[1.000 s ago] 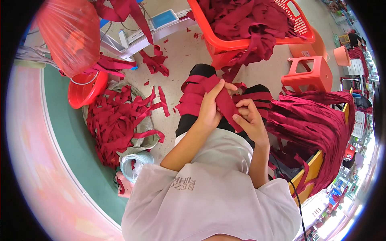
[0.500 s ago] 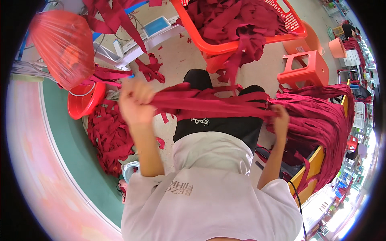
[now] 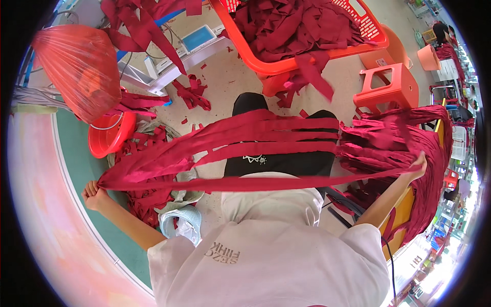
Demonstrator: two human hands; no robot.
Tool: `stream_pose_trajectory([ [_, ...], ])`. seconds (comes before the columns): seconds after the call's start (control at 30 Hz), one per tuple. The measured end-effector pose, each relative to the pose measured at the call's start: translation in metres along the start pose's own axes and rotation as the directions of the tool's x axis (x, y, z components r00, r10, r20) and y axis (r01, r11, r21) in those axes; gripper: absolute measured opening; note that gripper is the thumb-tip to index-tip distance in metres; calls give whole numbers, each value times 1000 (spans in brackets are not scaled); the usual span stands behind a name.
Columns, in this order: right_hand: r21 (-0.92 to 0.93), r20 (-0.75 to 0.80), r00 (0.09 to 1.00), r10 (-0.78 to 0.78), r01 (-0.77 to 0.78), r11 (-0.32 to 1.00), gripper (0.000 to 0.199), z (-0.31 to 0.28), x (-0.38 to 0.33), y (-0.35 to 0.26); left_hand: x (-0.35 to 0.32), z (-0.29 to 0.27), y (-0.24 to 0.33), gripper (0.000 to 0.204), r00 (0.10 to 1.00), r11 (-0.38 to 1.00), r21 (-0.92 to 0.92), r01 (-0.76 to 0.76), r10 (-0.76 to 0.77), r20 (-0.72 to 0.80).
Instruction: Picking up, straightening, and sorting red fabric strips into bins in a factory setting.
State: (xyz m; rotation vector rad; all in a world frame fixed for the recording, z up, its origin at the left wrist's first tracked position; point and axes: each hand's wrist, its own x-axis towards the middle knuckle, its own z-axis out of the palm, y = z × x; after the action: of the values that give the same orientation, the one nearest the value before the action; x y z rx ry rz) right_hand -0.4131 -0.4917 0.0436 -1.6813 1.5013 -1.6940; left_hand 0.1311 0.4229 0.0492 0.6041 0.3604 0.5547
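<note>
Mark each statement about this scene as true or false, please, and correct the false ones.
1. The left hand and the right hand hold the two ends of a bundle of dark red fabric strips stretched across the lap. True.
2. The orange basket is filled with blue cloth. False: it holds dark red fabric pieces.
3. An orange plastic stool stands to the right of the basket. True.
4. The red bucket is on the person's right side. False: it is on the left, below a red plastic bag.
5. Both hands rest empty on the knees. False: the arms are spread wide, each hand with a grip on the strips.
</note>
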Motion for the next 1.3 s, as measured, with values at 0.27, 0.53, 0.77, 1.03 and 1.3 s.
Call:
stream_pose_trajectory([
  [0.27,-157,965,182,188,-172,973,42,101,-141,-82,-71,16,-82,32,949,943,193,270,-295,115],
  [0.53,-8,995,82,57,-506,863,77,235,-298,-171,-166,35,-158,35,774,768,329,550,-616,146],
  [0.77,109,993,40,-114,-708,698,80,256,-313,-164,-224,3,-190,32,635,630,332,702,-765,108],
  [1.03,68,988,-18,-155,-843,534,61,276,-301,-117,-252,7,-218,30,572,547,397,737,-818,67],
  [1.3,40,981,181,73,-555,831,9,221,-286,-130,-278,33,-232,32,520,498,469,730,-849,92],
])
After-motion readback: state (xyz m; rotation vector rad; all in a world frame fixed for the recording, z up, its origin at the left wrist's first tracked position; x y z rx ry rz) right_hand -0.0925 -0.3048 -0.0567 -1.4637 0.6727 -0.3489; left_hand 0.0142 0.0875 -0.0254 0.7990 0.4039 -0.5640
